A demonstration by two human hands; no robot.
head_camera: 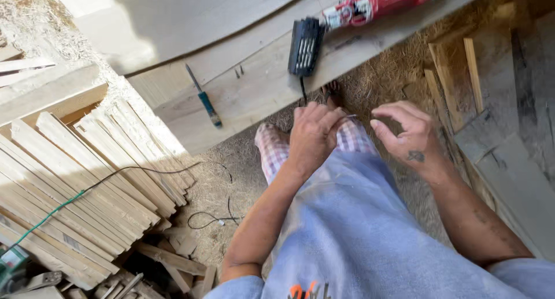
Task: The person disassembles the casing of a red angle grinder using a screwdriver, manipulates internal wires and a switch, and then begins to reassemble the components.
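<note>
My left hand [313, 134] hangs in front of my body with its fingers curled, close to the black cord [302, 91] that drops from a black block [306, 46] on the wooden workbench [248, 96]. Whether it pinches the cord I cannot tell. My right hand [406, 131] is beside it, fingers bent and apart, holding nothing. A red power tool [378, 1] lies on the bench next to the black block. A chisel with a teal handle [204, 98] rests on the bench to the left.
A stack of thin wooden slats [81, 177] fills the left, with a black and green cable [98, 183] lying across it. Wood offcuts [457, 79] lie on the sawdust floor at right. Two small nails [239, 72] sit on the bench.
</note>
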